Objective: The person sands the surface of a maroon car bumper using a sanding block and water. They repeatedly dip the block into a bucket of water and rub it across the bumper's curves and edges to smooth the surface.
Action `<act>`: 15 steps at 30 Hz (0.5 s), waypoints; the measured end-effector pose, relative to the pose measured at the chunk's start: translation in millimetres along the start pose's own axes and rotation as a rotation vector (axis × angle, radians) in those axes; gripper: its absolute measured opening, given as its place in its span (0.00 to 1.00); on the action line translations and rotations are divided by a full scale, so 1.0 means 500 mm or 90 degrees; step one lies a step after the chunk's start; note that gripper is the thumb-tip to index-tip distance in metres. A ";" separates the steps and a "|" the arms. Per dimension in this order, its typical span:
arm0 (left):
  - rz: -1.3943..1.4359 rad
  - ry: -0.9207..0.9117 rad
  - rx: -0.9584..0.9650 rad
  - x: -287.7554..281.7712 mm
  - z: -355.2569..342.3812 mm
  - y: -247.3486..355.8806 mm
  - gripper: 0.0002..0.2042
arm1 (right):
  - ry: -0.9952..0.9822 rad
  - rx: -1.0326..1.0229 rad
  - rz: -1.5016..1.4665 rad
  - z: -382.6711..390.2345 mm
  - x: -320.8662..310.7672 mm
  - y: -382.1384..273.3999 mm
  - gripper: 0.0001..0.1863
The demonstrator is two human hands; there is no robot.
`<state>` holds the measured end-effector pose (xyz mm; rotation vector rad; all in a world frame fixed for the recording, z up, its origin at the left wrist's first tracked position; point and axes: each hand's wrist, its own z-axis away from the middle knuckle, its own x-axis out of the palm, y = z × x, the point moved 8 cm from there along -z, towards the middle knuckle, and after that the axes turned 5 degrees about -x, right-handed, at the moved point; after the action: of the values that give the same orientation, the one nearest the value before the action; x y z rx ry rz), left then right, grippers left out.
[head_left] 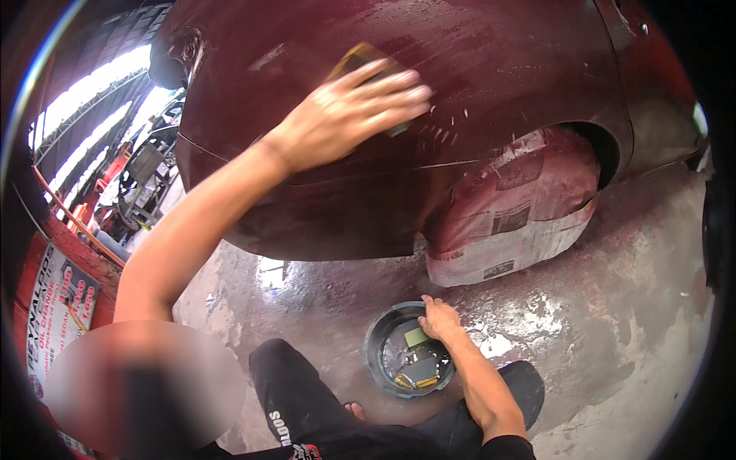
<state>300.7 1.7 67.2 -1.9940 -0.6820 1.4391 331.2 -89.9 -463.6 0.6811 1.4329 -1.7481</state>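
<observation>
My left hand [349, 111] lies against the dark red car body panel [491, 69], fingers stretched over a piece of sandpaper [360, 57]. The paper's yellowish-brown edge shows above the fingers; its middle is hidden under the palm. Water drops and streaks mark the wet panel around it. Lower down, my right hand [442, 318] grips the far right rim of a round dark bucket [373, 360]. Inside the bucket are water, a light green block [416, 337], a grey sheet [423, 369] and several yellow-brown pieces.
Newspaper sheets [529, 207] stained red cover the car's wheel, right of the bucket. Concrete floor [322, 299], wet in places, lies below the car. My knees [284, 368] flank the bucket. A printed banner [61, 307] and workshop equipment [142, 172] stand at the left.
</observation>
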 end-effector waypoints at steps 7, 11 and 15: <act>-0.013 -0.114 0.027 0.022 0.136 0.021 0.29 | -0.026 -0.019 0.016 -0.014 -0.009 -0.047 0.40; -0.024 0.018 0.077 0.025 -0.177 0.069 0.31 | -0.033 -0.028 0.064 -0.002 -0.014 -0.109 0.38; -0.027 0.024 0.088 0.032 -0.151 0.068 0.32 | -0.040 -0.020 0.068 -0.013 -0.002 -0.091 0.38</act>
<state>379.9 -23.3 51.3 -1.8849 -0.5884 1.3828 293.9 -79.8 -438.2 0.6680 1.3550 -1.6468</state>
